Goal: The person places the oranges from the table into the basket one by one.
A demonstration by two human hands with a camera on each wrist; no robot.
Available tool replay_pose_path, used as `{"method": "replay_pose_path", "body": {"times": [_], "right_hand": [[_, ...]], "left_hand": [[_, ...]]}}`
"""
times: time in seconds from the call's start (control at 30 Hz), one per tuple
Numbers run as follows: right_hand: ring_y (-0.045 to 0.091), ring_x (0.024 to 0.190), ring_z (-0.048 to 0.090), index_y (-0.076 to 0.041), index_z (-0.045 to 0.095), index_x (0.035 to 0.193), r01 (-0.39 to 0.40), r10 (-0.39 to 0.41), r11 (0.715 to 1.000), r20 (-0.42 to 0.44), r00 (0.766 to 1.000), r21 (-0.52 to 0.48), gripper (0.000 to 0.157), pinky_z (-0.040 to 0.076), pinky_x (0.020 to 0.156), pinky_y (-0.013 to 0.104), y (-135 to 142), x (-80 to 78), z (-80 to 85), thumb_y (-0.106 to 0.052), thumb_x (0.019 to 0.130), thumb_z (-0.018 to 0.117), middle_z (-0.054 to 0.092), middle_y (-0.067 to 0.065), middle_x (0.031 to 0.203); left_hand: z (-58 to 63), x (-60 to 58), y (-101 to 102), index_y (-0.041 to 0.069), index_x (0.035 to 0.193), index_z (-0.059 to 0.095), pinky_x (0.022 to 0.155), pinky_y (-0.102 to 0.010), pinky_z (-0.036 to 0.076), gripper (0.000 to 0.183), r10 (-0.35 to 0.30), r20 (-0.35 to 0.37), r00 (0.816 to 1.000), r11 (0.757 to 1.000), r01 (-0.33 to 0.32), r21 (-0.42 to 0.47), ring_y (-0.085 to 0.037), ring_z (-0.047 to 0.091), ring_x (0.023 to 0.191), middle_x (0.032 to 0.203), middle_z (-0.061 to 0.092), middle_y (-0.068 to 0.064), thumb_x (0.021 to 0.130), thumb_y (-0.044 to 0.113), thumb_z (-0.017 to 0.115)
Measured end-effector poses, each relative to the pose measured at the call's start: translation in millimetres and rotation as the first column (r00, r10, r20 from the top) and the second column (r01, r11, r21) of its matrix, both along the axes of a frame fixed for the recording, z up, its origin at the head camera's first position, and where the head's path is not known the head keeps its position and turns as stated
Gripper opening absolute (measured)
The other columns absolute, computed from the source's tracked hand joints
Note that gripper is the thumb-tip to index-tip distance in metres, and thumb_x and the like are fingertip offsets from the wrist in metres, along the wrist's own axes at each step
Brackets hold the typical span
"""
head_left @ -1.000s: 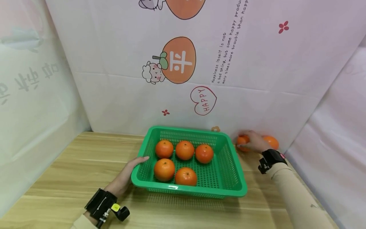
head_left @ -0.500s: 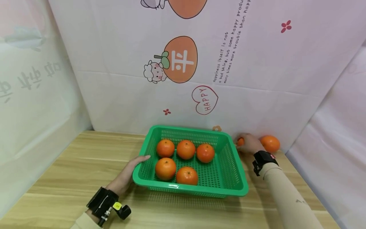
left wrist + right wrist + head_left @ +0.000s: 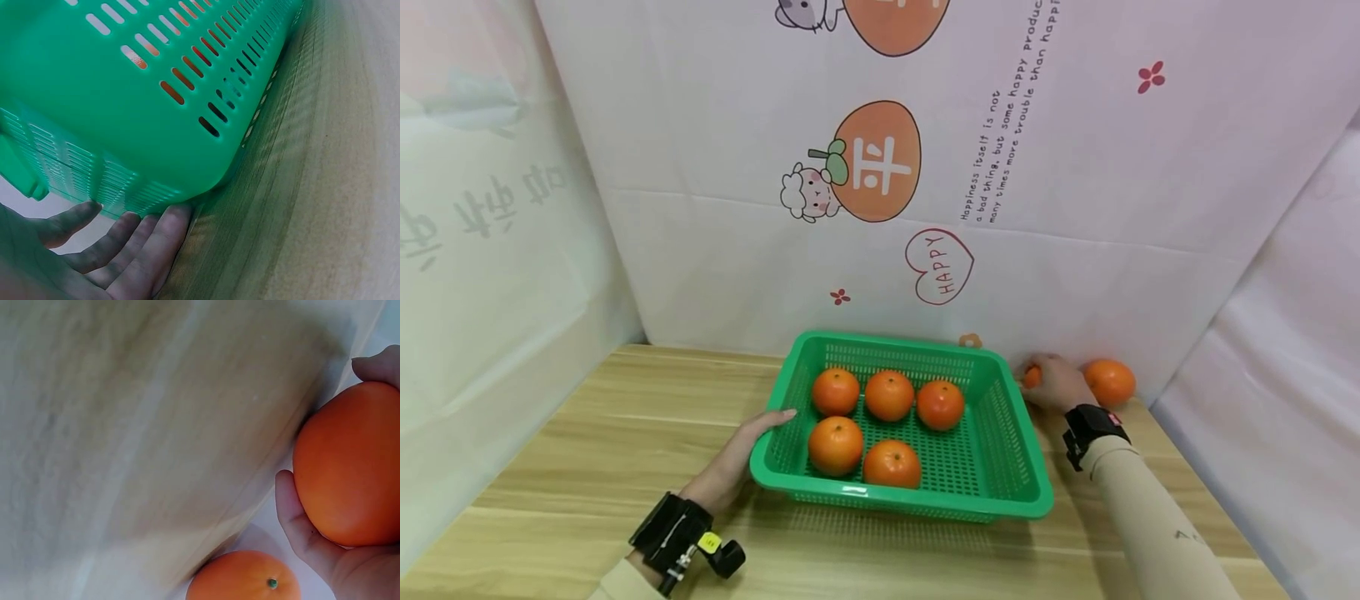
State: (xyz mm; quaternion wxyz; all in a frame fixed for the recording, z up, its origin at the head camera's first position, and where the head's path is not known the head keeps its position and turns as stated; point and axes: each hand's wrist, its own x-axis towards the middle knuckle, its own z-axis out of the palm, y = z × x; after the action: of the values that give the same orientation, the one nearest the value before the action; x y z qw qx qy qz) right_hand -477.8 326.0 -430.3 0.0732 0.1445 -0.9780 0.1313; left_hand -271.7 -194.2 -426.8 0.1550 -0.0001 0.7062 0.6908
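A green plastic basket (image 3: pixel 898 503) with slotted walls holds several oranges (image 3: pixel 889 396). At its left end my left hand (image 3: pixel 739 450) grips the basket, thumb over the rim; in the left wrist view, the fingers (image 3: pixel 156 240) touch the outer wall low down by the table. Right of the basket, at the back wall, my right hand (image 3: pixel 1058 382) holds an orange (image 3: pixel 350 465), mostly hidden by the hand in the head view. The right wrist view shows thumb and fingers around it. Another orange (image 3: pixel 1109 382) lies just right of that hand.
The wood-grain table (image 3: pixel 692 392) carries everything. A white printed sheet (image 3: pixel 1060 292) stands upright along the back edge, close behind the basket and the loose oranges. More white sheeting (image 3: pixel 497 333) hangs at the left and right sides.
My right hand has shifted slightly left toward the basket, with its fingers further around the orange. More of the other orange now shows beside it. The left hand stays on the basket.
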Motion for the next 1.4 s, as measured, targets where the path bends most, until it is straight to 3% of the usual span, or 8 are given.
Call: {"method": "replay_pose_path", "body": {"times": [0.17,0.4,0.67,1.0,1.2,1.4], "right_hand": [[0.033,0.095,0.063,-0.009,0.069,0.112,0.013,-0.013,1.0,0.003,1.0,0.005,0.038,0.054,0.081,0.049,-3,6.7,1.9,-0.035,0.087,0.079,0.067,0.019,0.113],[0.035,0.094,0.064,-0.008,0.069,0.114,-0.029,0.03,0.999,-0.033,0.999,0.029,0.037,0.055,0.082,0.052,-7,12.3,4.3,-0.032,0.088,0.078,0.064,0.024,0.119],[0.033,0.088,0.063,-0.007,0.068,0.116,-0.039,0.041,0.998,-0.032,0.999,0.051,0.039,0.055,0.078,0.05,-6,10.4,4.6,-0.034,0.089,0.077,0.063,0.026,0.12],[0.029,0.086,0.061,-0.011,0.068,0.119,-0.073,0.073,0.996,-0.004,0.997,0.05,0.043,0.053,0.075,0.044,3,13.1,4.0,-0.038,0.088,0.08,0.063,0.018,0.114],[0.028,0.085,0.062,-0.009,0.068,0.121,-0.091,0.094,0.994,-0.052,0.994,0.052,0.042,0.054,0.075,0.046,10,14.9,3.8,-0.032,0.087,0.08,0.063,0.02,0.116],[0.029,0.086,0.062,-0.007,0.067,0.125,-0.092,0.094,0.994,-0.041,0.995,0.053,0.045,0.055,0.075,0.046,12,19.3,3.7,-0.033,0.09,0.079,0.061,0.023,0.12]], "left_hand": [[0.5,0.0,0,0.01,0.168,0.02,0.111,-0.037,0.052,0.082,-0.001,0.002,1.0,1.0,0.001,-0.008,-0.024,0.059,0.136,0.164,0.045,-0.02,0.104,0.054,0.046],[0.6,-0.6,-1,0.013,0.169,0.018,0.119,-0.043,0.045,0.082,-0.007,-0.006,1.0,1.0,0.007,0.004,-0.03,0.048,0.148,0.17,0.035,-0.017,0.104,0.054,0.046],[0.7,-2.0,-2,0.014,0.169,0.016,0.12,-0.043,0.043,0.082,-0.018,-0.019,1.0,1.0,0.018,0.006,-0.031,0.043,0.151,0.172,0.031,-0.016,0.104,0.054,0.045],[0.1,0.3,0,0.015,0.169,0.017,0.115,-0.038,0.045,0.08,-0.019,-0.023,1.0,1.0,0.019,0.006,-0.031,0.045,0.149,0.171,0.032,-0.017,0.105,0.054,0.044],[0.3,0.3,0,0.014,0.169,0.017,0.114,-0.038,0.046,0.081,-0.008,-0.018,1.0,1.0,0.008,0.002,-0.03,0.048,0.148,0.17,0.035,-0.018,0.104,0.053,0.044],[-0.4,0.1,0,0.014,0.169,0.018,0.113,-0.036,0.046,0.08,0.0,-0.016,1.0,1.0,0.0,-0.004,-0.029,0.049,0.147,0.17,0.036,-0.017,0.104,0.053,0.045]]}}
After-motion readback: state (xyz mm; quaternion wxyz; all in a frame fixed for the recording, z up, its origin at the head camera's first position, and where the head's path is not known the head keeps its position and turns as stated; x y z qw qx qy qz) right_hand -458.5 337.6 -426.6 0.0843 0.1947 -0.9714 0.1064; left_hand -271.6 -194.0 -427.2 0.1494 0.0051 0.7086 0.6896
